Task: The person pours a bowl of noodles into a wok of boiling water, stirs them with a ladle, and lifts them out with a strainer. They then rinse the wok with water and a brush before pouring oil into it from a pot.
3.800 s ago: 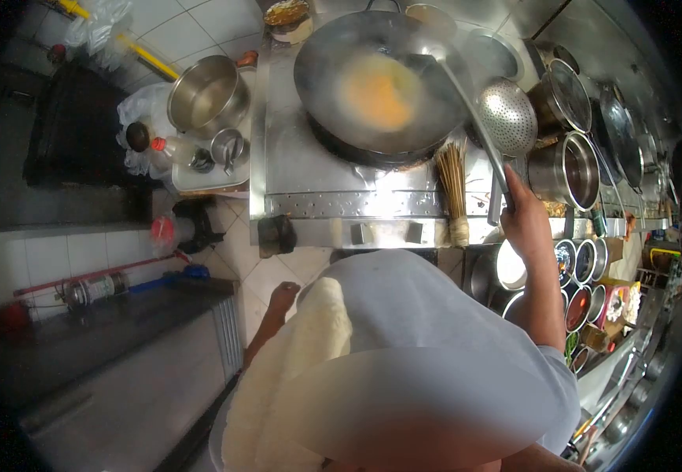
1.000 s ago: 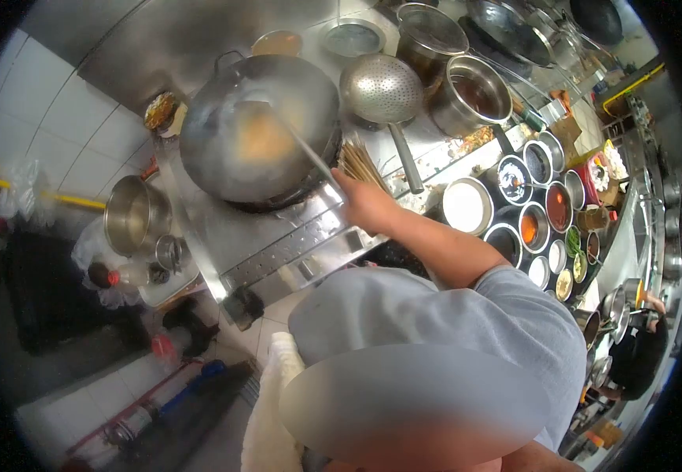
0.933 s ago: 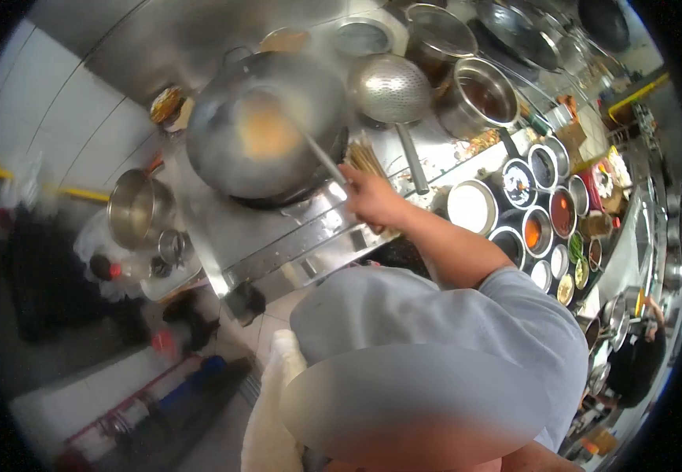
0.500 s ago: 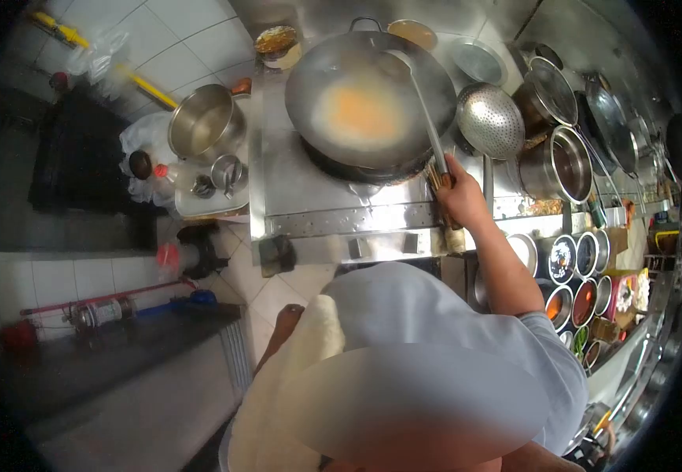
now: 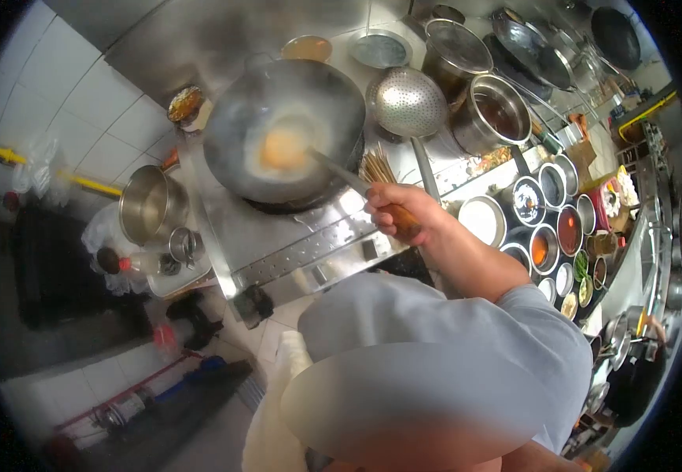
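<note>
My right hand (image 5: 400, 211) is closed around the wooden handle of a ladle (image 5: 339, 168). The ladle's metal shaft reaches over the near right rim of a large dark wok (image 5: 227, 130), and its far end is down in the contents. Yellow-orange food (image 5: 284, 149), paler around its edge, sits in the middle of the wok; steam blurs it. My left hand is out of the picture.
Right of the wok are a perforated strainer (image 5: 408, 102), a bundle of thin sticks (image 5: 378, 167) and a deep pot (image 5: 525, 118). Several seasoning containers (image 5: 482, 220) stand farther right. A steel pot (image 5: 125, 208) is on the left.
The ladle has swung from the wok's far right side into the food, its handle now nearer my body. The view has turned and shifted. My left hand has left the picture.
</note>
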Demonstrator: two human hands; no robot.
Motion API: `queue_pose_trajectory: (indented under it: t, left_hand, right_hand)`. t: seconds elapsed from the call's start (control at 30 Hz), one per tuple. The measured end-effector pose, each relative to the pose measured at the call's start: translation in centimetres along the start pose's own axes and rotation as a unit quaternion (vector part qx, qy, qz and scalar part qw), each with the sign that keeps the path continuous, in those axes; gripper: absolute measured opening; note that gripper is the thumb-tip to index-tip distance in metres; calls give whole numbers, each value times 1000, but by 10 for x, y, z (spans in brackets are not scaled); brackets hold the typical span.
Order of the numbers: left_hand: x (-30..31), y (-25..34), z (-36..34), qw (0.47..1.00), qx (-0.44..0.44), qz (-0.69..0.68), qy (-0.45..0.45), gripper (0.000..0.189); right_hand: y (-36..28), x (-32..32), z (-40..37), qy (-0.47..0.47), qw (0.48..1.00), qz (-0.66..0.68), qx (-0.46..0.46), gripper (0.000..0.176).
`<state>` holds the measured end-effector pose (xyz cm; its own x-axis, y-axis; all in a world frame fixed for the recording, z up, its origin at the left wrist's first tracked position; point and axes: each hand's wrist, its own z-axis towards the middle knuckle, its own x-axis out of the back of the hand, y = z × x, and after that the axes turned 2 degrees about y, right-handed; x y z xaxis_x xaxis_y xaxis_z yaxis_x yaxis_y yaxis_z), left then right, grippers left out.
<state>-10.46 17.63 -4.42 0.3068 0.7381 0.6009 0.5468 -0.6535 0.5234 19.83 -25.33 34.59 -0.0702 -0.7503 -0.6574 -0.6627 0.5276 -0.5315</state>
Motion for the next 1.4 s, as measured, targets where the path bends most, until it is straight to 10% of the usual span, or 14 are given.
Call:
queue_pose_trajectory:
  t: [0.4, 0.6, 0.77, 0.8, 0.87, 1.17, 1.23, 1.33, 1.4]
  left_hand:
    - [-2, -11, 5, 990, -111, 87, 5, 22]
    - [-20, -42, 12, 929, -280, 228, 78, 21]
    - [-7, -1, -11, 946, -234, 215, 67, 20]
    - [-2, 19, -22, 990, -94, 87, 52, 19]
    - [5, 38, -32, 997, 50, -48, 35, 19]
    - [-23, -24, -20, 971, -176, 134, 95, 27]
    - [-4, 1, -30, 970, 24, -106, 220, 22]
    - [42, 61, -35, 920, 174, -39, 348, 21]
    - [50, 62, -32, 909, 143, -60, 386, 21]
  right_hand:
    - [-10, 20, -34, 45, 904, -415, 96, 78]
    - [-10, 13, -34, 156, 625, -724, 247, 73]
    - [-20, 4, -49, 124, 764, -624, 112, 73]
    - [-21, 3, -52, 120, 782, -609, 59, 72]
    - [-17, 7, -47, 105, 769, -627, 60, 72]
    - [25, 35, 27, 137, 604, -764, 182, 73]
    - [28, 35, 38, 144, 613, -753, 191, 74]
    - [30, 37, 47, 161, 615, -743, 212, 75]
    - [28, 36, 48, 164, 604, -746, 226, 75]
